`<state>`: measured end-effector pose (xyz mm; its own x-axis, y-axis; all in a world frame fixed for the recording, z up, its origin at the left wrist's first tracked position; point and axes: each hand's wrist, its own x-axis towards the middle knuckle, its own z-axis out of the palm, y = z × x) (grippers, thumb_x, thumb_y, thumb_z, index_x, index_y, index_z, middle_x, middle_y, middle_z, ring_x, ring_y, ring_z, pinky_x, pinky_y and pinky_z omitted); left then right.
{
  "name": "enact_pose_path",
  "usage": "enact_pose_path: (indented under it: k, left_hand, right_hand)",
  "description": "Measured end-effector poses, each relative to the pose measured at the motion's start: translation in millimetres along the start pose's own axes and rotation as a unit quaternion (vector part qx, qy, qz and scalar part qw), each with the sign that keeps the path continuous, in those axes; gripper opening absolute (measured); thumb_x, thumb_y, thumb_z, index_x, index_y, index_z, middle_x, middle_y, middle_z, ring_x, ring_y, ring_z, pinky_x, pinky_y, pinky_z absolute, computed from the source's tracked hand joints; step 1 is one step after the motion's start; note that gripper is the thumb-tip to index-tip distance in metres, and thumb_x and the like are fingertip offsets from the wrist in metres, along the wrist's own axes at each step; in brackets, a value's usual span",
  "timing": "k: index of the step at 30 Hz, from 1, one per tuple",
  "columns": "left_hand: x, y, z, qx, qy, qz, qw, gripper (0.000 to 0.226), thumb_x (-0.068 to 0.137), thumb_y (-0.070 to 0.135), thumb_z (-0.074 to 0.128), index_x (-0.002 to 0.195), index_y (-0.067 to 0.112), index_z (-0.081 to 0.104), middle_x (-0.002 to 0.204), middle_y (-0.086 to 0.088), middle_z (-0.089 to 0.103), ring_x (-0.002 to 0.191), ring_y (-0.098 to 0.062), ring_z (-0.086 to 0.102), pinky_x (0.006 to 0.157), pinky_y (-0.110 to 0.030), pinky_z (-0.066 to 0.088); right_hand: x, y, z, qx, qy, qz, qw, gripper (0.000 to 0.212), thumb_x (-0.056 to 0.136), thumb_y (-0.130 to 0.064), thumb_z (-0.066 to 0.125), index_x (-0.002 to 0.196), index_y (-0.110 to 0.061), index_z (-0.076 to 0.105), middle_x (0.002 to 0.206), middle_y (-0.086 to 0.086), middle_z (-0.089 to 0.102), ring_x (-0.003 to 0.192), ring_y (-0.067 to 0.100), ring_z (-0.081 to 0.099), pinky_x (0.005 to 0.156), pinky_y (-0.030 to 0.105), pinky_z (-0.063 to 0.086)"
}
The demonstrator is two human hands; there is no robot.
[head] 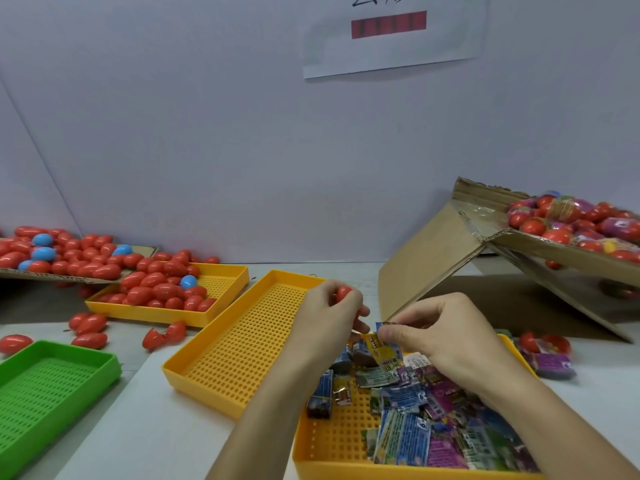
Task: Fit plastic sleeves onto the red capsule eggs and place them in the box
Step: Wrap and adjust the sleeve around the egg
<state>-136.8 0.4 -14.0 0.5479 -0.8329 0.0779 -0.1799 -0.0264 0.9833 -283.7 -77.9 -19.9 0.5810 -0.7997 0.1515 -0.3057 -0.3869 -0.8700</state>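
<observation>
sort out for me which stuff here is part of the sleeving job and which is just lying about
In the job:
- red egg, held in left hand
- sleeve, pinched by right hand
- tray of sleeves
- cardboard box of sleeved eggs

Lying about:
- blue eggs
- green tray
- middle yellow tray, holding nothing
- wall notice

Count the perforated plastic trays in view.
4: green perforated plastic tray near left; yellow tray of eggs behind it; bare yellow tray centre; yellow tray of sleeves near right.
</observation>
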Motion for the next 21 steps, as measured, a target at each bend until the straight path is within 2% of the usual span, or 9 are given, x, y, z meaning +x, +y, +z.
enact_pose_path:
  k: [3, 5, 8, 10, 12, 14, 16, 18, 21]
  left_hand:
    - [-1, -1, -3, 0.039, -0.026, -0.002, 0.999, 0.007, 0.093, 0.012, 0.053, 0.088, 0.010, 0.058, 0.074, -0.003, 0.061, 0.060, -0.016, 0.056, 0.063, -0.032, 0.052]
    - [-3, 0, -9, 0.100, -0.053, 0.013, 0.993, 0.005, 0.088, 0.015, 0.061, 0.084, 0.018, 0.061, 0.072, 0.000, 0.058, 0.059, -0.012, 0.053, 0.060, -0.026, 0.050]
    - [-7, 2, -17, 0.208, -0.113, 0.054, 0.970, 0.009, 0.084, 0.031, 0.075, 0.090, 0.030, 0.069, 0.065, 0.007, 0.060, 0.052, 0.000, 0.053, 0.051, -0.014, 0.044]
    - [-9, 2, -17, 0.247, -0.115, 0.088, 0.958, 0.010, 0.083, 0.036, 0.077, 0.089, 0.030, 0.071, 0.059, 0.010, 0.056, 0.050, -0.002, 0.048, 0.049, -0.016, 0.038]
    - [-9, 2, -15, 0.266, -0.098, 0.111, 0.953, 0.008, 0.085, 0.034, 0.076, 0.082, 0.028, 0.072, 0.064, 0.008, 0.058, 0.055, -0.004, 0.048, 0.052, -0.021, 0.041]
    - [-8, 0, -14, 0.274, -0.086, 0.116, 0.951, 0.009, 0.086, 0.032, 0.075, 0.079, 0.028, 0.071, 0.072, 0.004, 0.064, 0.061, -0.004, 0.054, 0.058, -0.022, 0.047]
    - [-8, -1, -14, 0.273, -0.088, 0.123, 0.950, 0.008, 0.086, 0.030, 0.075, 0.079, 0.028, 0.072, 0.070, 0.008, 0.063, 0.060, -0.002, 0.057, 0.058, -0.018, 0.049]
    - [-8, -1, -16, 0.281, -0.111, 0.132, 0.944, 0.006, 0.085, 0.029, 0.077, 0.080, 0.028, 0.075, 0.067, 0.013, 0.059, 0.060, -0.002, 0.053, 0.057, -0.016, 0.044]
    - [-9, -1, -20, 0.328, -0.162, 0.132, 0.921, 0.003, 0.083, 0.027, 0.078, 0.081, 0.027, 0.076, 0.068, 0.012, 0.056, 0.060, -0.002, 0.049, 0.052, -0.016, 0.038]
  right_hand:
    - [1, 2, 1, 0.003, 0.016, 0.012, 1.000, 0.020, 0.065, -0.046, 0.085, 0.068, -0.028, 0.078, 0.068, -0.014, 0.073, 0.067, -0.001, 0.066, 0.065, 0.025, 0.050]
    - [2, 4, 1, 0.001, 0.028, 0.016, 0.999, 0.021, 0.065, -0.047, 0.084, 0.070, -0.028, 0.078, 0.069, -0.015, 0.073, 0.067, -0.001, 0.066, 0.064, 0.024, 0.050]
    - [2, 4, 2, 0.001, 0.036, 0.017, 0.999, 0.020, 0.068, -0.048, 0.082, 0.073, -0.030, 0.078, 0.068, -0.016, 0.072, 0.068, -0.003, 0.066, 0.061, 0.020, 0.047]
    - [1, 4, 2, 0.012, 0.027, 0.016, 0.999, 0.017, 0.070, -0.046, 0.082, 0.074, -0.030, 0.078, 0.068, -0.016, 0.072, 0.067, -0.004, 0.066, 0.059, 0.018, 0.045]
    - [0, 3, 2, 0.026, 0.027, 0.016, 0.999, 0.016, 0.071, -0.044, 0.082, 0.074, -0.028, 0.078, 0.066, -0.013, 0.072, 0.064, -0.002, 0.067, 0.056, 0.016, 0.044]
    - [0, 4, 1, 0.039, 0.058, 0.011, 0.997, 0.016, 0.072, -0.042, 0.082, 0.071, -0.027, 0.078, 0.062, -0.013, 0.071, 0.060, -0.002, 0.065, 0.053, 0.014, 0.042]
    - [3, 5, -1, 0.054, 0.110, 0.006, 0.992, 0.016, 0.074, -0.040, 0.082, 0.072, -0.025, 0.077, 0.060, -0.015, 0.069, 0.059, -0.004, 0.064, 0.055, 0.016, 0.042]
    - [4, 7, -2, 0.071, 0.148, 0.010, 0.986, 0.016, 0.074, -0.039, 0.082, 0.074, -0.024, 0.077, 0.061, -0.016, 0.070, 0.060, -0.004, 0.064, 0.057, 0.020, 0.042]
    - [5, 8, -2, 0.101, 0.159, 0.019, 0.982, 0.015, 0.075, -0.038, 0.082, 0.076, -0.024, 0.076, 0.064, -0.015, 0.071, 0.063, -0.002, 0.066, 0.059, 0.023, 0.044]
